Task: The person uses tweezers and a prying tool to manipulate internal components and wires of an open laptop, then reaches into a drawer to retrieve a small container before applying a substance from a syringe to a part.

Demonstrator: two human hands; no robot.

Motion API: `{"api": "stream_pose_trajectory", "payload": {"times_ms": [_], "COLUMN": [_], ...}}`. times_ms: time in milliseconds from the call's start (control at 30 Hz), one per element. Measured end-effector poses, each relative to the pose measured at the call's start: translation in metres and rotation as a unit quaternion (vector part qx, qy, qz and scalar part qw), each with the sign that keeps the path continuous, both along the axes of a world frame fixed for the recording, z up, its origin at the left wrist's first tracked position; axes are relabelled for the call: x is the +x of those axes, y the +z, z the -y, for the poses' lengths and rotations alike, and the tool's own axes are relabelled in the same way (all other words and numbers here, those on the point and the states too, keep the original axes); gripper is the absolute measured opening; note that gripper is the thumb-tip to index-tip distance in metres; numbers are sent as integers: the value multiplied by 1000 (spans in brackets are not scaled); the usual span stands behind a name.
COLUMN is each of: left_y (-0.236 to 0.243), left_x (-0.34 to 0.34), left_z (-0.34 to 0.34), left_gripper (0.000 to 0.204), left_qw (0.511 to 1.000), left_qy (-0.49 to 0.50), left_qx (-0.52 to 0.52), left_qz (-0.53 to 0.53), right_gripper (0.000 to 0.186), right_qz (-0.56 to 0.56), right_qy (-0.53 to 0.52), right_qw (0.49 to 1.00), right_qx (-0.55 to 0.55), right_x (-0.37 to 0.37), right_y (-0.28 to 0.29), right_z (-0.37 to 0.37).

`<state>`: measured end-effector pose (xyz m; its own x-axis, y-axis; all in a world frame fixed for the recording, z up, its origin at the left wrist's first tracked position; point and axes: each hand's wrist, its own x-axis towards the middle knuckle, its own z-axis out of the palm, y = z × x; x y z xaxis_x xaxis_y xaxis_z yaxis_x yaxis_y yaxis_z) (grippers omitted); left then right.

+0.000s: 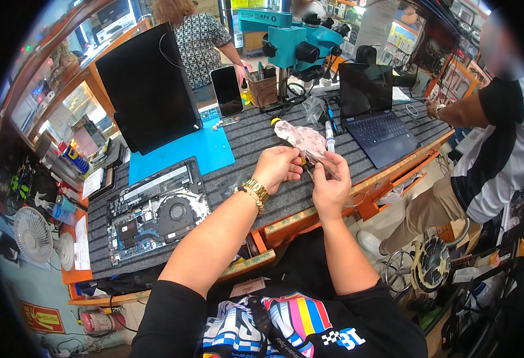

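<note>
Both hands are close together over the near edge of the grey striped workbench mat (pixel 220 170). My left hand (pixel 278 169), with a gold watch at its wrist, is closed in a pinch; a small yellow-and-dark piece shows at its fingertips. My right hand (pixel 331 182) is also closed, its fingertips pressed round something thin and dark, too small to name. Just beyond the fingers lies a crumpled pink patterned cloth (pixel 302 137), its near end reaching the fingertips. To the left sits an opened laptop base (pixel 160 212) with its fan and circuit board exposed.
A dark laptop screen (pixel 148 89) stands on a blue mat (pixel 214 149), beside an upright phone (pixel 226 90). A teal microscope (pixel 306 45) rises at the back. An open laptop (pixel 378 125) is at right, near a person (pixel 494 119). Another person (pixel 199 51) stands across the bench.
</note>
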<state>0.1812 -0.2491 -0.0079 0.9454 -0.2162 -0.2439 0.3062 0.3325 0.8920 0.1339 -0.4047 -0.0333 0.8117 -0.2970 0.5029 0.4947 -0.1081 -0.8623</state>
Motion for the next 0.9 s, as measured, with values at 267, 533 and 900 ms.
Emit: {"api": "stream_pose_trajectory", "payload": {"times_ms": [267,533,900], "left_y": [7,11,2], "left_x": [-1,0,10], "left_z": [13,29,2], "left_gripper": [20,17,28], "left_qw": [1000,998,987], "left_qy": [-17,19,9], "left_qx": [-11,63,158], "left_qz": [-10,2,-24], "right_gripper": [32,23,16], "right_qz": [3,19,82], "right_qy": [49,30,-3], "right_qw": [996,996,992], "right_qx": [78,80,92], "right_x": [-3,2,-4], "right_y": [0,-9,-12], "right_z": [2,3,-3]}}
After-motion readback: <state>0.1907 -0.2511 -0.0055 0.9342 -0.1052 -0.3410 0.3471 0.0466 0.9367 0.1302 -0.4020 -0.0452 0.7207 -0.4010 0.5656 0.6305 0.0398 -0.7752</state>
